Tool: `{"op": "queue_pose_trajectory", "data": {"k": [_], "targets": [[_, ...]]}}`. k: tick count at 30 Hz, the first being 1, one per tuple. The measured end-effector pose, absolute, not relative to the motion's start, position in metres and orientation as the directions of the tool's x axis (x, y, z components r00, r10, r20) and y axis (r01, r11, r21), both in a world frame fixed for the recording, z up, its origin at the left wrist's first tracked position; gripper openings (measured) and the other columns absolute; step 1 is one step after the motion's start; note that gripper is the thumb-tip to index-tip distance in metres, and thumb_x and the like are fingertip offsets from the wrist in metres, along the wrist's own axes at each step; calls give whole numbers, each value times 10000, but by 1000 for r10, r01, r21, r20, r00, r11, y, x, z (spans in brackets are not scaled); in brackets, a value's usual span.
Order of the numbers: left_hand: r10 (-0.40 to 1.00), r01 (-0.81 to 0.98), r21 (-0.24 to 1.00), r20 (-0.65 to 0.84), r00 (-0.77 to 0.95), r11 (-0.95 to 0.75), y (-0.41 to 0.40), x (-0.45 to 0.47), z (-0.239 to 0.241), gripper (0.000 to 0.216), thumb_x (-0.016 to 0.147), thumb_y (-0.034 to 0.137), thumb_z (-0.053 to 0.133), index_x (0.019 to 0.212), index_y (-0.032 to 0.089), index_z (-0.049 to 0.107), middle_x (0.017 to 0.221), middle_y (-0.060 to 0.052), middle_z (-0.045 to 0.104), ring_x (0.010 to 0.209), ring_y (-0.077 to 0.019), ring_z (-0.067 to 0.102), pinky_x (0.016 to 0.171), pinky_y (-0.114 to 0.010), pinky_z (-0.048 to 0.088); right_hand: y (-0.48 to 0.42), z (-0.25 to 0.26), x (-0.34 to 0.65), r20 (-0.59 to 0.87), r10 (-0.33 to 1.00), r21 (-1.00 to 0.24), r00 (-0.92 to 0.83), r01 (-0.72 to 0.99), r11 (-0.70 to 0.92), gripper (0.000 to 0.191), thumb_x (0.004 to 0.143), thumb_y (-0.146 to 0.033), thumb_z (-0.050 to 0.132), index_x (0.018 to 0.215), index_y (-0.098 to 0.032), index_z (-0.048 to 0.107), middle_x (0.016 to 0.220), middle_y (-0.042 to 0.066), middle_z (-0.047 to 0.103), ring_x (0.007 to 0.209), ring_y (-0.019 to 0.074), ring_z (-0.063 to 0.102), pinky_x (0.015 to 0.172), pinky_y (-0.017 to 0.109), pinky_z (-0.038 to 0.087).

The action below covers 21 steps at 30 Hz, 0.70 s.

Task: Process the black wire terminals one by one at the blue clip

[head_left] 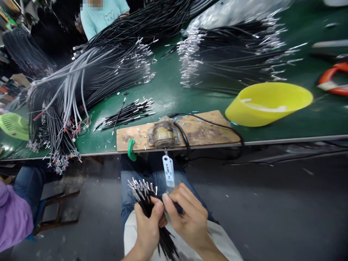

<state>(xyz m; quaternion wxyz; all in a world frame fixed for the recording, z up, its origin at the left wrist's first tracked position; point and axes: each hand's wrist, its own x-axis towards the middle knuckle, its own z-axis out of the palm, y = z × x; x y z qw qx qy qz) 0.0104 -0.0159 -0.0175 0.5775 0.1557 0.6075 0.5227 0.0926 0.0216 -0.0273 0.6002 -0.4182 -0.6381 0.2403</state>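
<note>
My left hand is closed around a bundle of short black cables above my lap. Their stripped, silvery ends fan out over the thumb. Right beside it, my right hand is closed in a pinch, thumb against forefinger, close to the left fingertips. What sits in that pinch is too small and blurred to make out. Just beyond my hands, a pale blue clip hangs from the shaft of a small motor. The motor is mounted on a wooden board at the table's edge.
A green hook-shaped piece grips the board's front. Loose black cables lie behind it, with larger cable piles further back. A yellow tub stands right, near orange-handled scissors. One person is across the table, another at left.
</note>
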Motion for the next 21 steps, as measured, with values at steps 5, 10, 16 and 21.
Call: {"op": "queue_pose_trajectory", "data": {"k": [5,10,16,21], "targets": [[815,-492,785,-533,-226,377,-7,8,-10,530,541,563,750,490,158,411,349,136,257,304,26,159,329,-139,151,26,-24,94,517,850,-856,104,52,514,235,749,-6,510,622,-202,532,530,-20,553,497,130,511,537,268,422],[785,-535,725,-596,-170,435,-4,6,-6,557,500,571,768,474,150,405,339,113,325,271,26,218,300,-120,137,31,-20,100,304,952,-941,41,-142,307,251,756,-85,510,557,-200,610,507,-1,594,480,142,535,477,245,436],[832,-384,833,-505,-229,400,-7,3,-14,496,599,548,720,491,170,418,348,103,326,283,7,206,291,-142,184,28,-19,103,126,990,-977,-58,-178,113,172,735,-317,643,631,-185,682,579,25,560,510,150,512,457,243,443],[818,-226,917,-396,-417,329,-22,3,-32,387,644,518,692,565,177,527,457,39,500,351,-56,398,353,-189,345,22,-24,97,-5,996,-968,-85,-250,-27,270,780,-359,618,585,-177,578,530,-8,506,446,124,483,404,225,418]]}}
